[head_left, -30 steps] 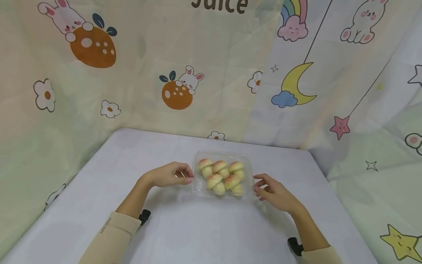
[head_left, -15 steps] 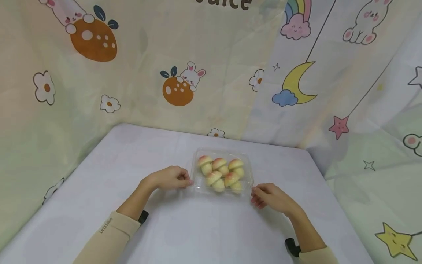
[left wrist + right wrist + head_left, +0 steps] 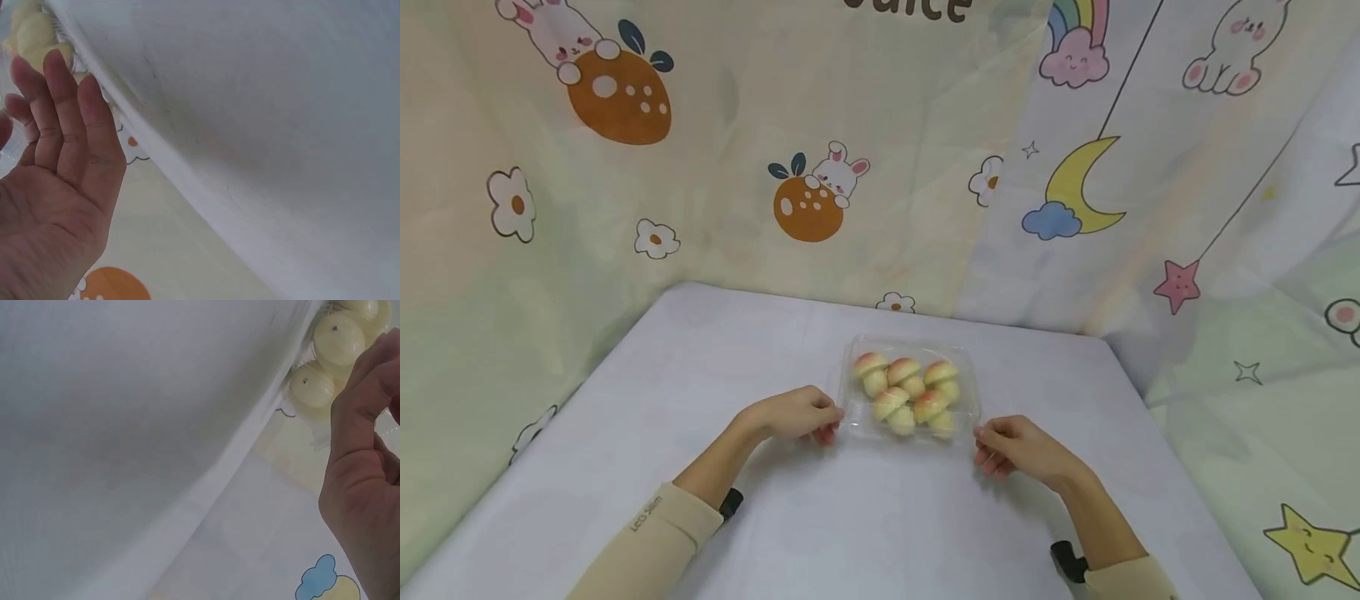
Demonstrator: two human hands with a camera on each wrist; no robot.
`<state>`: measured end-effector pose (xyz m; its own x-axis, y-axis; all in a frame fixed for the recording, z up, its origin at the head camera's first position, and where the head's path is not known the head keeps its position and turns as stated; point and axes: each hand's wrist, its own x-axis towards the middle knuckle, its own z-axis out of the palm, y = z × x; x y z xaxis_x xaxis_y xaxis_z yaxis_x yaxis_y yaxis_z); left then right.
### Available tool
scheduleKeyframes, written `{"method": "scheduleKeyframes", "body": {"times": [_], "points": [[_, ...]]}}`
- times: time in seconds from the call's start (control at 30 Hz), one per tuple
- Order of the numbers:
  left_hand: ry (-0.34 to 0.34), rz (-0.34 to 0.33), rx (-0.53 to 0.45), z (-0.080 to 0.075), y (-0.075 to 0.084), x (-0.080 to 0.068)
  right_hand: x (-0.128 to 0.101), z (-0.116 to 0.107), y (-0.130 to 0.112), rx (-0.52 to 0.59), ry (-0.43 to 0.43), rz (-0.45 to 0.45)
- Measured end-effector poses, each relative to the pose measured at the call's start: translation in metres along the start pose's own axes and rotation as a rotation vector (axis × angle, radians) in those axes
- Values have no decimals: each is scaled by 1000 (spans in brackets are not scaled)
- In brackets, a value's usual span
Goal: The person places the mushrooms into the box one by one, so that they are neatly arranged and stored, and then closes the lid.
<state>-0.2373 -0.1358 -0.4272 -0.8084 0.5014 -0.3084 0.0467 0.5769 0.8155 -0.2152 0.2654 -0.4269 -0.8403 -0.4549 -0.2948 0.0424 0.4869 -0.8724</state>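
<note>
Head view: left hand (image 3: pixel 796 414) now curled against the near left corner of the clear box (image 3: pixel 972 398) of buns (image 3: pixel 908 395), mid-table (image 3: pixel 700 367); right hand (image 3: pixel 1019 448) drawn in, pinching the near right corner.

Left wrist: fingers (image 3: pixel 59 106) straight, pressed together beside the box.

Right wrist: fingers (image 3: pixel 365 394) curled; grip itself hidden.

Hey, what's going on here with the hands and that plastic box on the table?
A person in beige sleeves has both hands at a clear plastic box of small mushroom-shaped buns, which sits on a white table. The left hand touches the box's near left corner and the right hand its near right corner, fingers curled at the rim. The box rests flat on the table.
</note>
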Motion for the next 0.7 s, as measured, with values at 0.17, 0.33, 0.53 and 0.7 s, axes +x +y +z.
{"method": "scheduleKeyframes", "body": {"times": [0.17,0.33,0.53,0.7], "points": [[8,-44,-35,2,2,2,1,1,1,36,1,6],[-6,-43,-46,2,1,2,1,2,-1,64,-8,8],[-12,-36,-64,-2,1,-3,3,6,-4,89,5,8],[-25,-28,-66,-2,1,-3,4,6,-2,114,16,18]]}}
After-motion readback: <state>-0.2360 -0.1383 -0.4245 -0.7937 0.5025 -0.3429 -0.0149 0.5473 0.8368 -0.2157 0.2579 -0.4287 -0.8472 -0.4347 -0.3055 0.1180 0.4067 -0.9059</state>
